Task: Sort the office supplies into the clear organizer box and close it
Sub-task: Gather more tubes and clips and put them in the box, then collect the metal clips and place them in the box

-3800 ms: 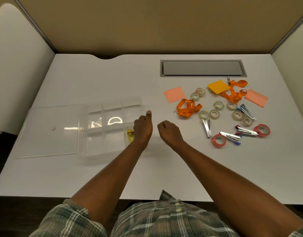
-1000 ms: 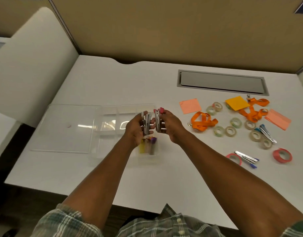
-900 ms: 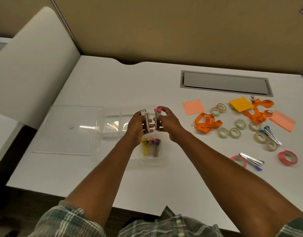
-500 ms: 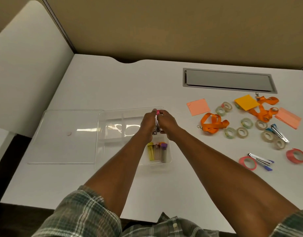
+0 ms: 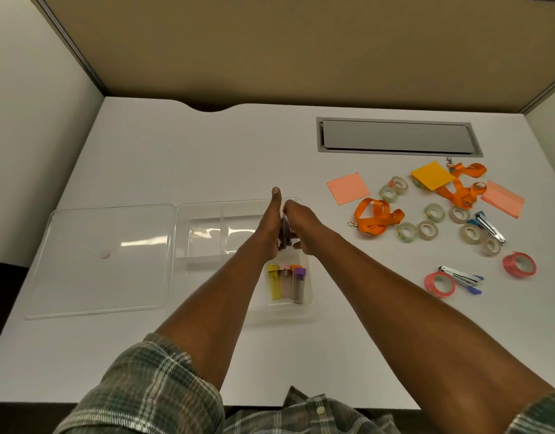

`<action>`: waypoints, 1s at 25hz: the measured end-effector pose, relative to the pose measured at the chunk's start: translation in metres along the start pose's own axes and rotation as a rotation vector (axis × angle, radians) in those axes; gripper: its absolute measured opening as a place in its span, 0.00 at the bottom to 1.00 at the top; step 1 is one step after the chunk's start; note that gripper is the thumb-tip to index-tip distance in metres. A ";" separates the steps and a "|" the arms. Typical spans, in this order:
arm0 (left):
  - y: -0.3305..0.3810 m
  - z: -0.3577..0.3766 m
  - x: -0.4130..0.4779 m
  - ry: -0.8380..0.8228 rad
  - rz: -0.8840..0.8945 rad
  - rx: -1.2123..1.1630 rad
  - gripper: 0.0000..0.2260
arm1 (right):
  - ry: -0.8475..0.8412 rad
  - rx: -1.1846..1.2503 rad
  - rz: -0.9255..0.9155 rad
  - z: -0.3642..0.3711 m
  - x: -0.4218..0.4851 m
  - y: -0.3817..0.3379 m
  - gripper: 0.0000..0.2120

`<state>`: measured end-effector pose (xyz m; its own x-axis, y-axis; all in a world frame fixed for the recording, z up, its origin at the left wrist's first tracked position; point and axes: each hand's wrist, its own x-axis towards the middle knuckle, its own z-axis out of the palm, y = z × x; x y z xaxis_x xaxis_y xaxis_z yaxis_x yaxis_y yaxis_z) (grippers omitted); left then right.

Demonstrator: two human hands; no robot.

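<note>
The clear organizer box (image 5: pixel 207 227) lies open on the white desk, its lid (image 5: pixel 100 261) flat to the left. My left hand (image 5: pixel 269 227) and my right hand (image 5: pixel 301 227) are pressed together over the box's right middle compartment, holding small metal staplers (image 5: pixel 285 236) between them. The front right compartment holds several coloured lead tubes (image 5: pixel 287 281). To the right lie tape rolls (image 5: pixel 426 228), orange lanyards (image 5: pixel 376 216), sticky notes (image 5: pixel 348 187), two more staplers (image 5: pixel 461 275) (image 5: pixel 489 227) and pink tape rolls (image 5: pixel 518 264).
A grey cable hatch (image 5: pixel 398 137) is set into the desk at the back right. Partition walls stand behind and to the left. The desk's front edge (image 5: pixel 269 402) is by my body.
My hands picked up two staplers from the right pile, brought them over the box, and have lowered them together into its right middle compartment. More lead tubes now lie in the front compartment.
</note>
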<state>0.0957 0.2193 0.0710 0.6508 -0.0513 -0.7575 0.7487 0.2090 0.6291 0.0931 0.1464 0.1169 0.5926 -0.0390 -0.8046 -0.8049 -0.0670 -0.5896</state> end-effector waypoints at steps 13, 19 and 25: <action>0.000 0.033 -0.017 0.045 0.108 0.146 0.27 | 0.075 -0.100 -0.246 -0.025 0.010 0.021 0.16; -0.013 0.073 -0.022 0.276 0.420 0.478 0.18 | 0.199 -0.184 -0.368 -0.095 0.004 0.041 0.16; -0.044 0.160 -0.017 0.127 0.409 0.619 0.13 | 0.294 -0.258 -0.372 -0.199 0.003 0.072 0.12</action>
<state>0.0719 0.0550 0.0837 0.9008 0.0335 -0.4329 0.4087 -0.4021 0.8193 0.0431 -0.0568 0.0862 0.8499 -0.2406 -0.4687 -0.5268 -0.3710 -0.7648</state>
